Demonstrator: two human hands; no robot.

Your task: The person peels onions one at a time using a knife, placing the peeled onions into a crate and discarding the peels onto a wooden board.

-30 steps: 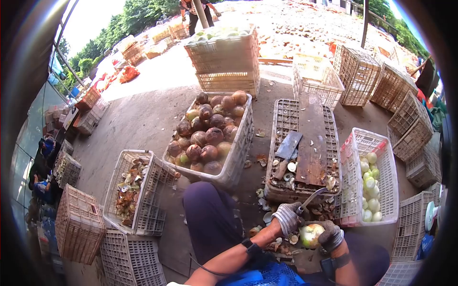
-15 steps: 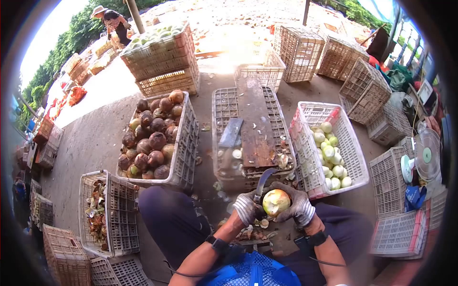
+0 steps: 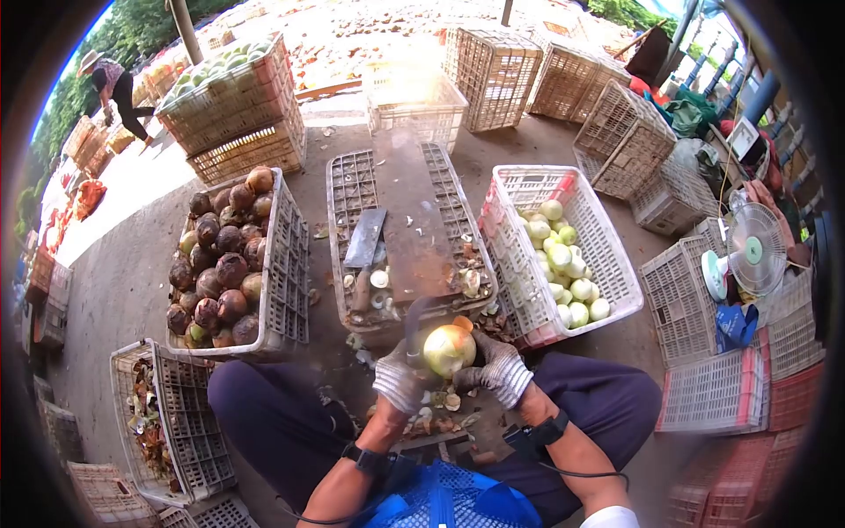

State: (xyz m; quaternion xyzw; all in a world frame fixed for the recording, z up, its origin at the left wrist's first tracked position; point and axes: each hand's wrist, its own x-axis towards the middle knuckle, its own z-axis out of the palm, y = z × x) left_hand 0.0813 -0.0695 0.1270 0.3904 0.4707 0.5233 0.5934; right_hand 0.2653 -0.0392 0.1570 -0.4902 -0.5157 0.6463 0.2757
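Observation:
Both my hands wear dark gloves with striped grey-white cuffs. My left hand (image 3: 400,374) is closed round the handle of a curved knife (image 3: 415,326), whose blade is motion-blurred and points up. The knife lies along the left side of a round fruit (image 3: 446,354), partly pared, pale yellow-green with an orange-brown patch on top. My right hand (image 3: 497,368) grips this fruit from the right and below. Underneath, peel scraps (image 3: 440,414) lie on the ground between my knees. Whether my left fingers also touch the fruit is hard to see.
A crate of dark brown round fruits (image 3: 220,283) stands left, and a crate of pale peeled fruits (image 3: 568,280) right. Between them, an upturned crate bears a board (image 3: 418,229) and a cleaver (image 3: 365,238). A peel crate (image 3: 150,422), a fan (image 3: 755,246) and a distant person (image 3: 113,88) also show.
My view has turned right, so the scene has shifted left. The fruit has turned in my hands, showing its orange-brown patch on top. The blade now stands more upright beside it.

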